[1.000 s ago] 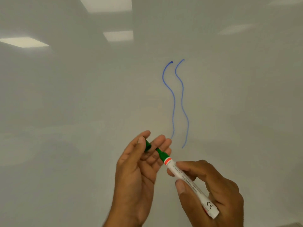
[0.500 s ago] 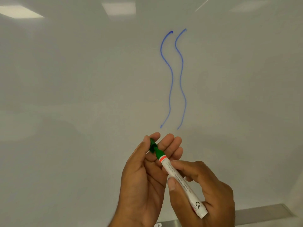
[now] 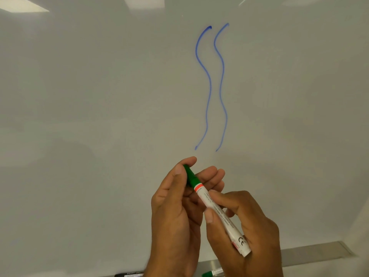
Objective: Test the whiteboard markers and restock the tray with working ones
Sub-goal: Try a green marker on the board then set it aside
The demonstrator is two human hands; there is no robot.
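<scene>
I hold a white marker [image 3: 221, 216] with an orange ring in front of the whiteboard [image 3: 99, 116]. My right hand [image 3: 251, 232] grips its white barrel between thumb and fingers. Its green cap [image 3: 190, 175] sits on the marker's end, and my left hand [image 3: 175, 206] pinches that cap between thumb and fingers. Two wavy blue lines [image 3: 211, 86] run down the board above my hands. Along the bottom edge lies the metal tray [image 3: 311, 254], with a green-capped marker [image 3: 211, 273] and a black marker [image 3: 128, 275] partly in view on it.
The board reflects ceiling lights [image 3: 143, 1] near the top. The tray's right end [image 3: 347, 250] shows at the lower right.
The green cap, apart from the green tip a second ago, now sits pushed onto the marker. The view has tilted down, bringing the tray and its markers into sight.
</scene>
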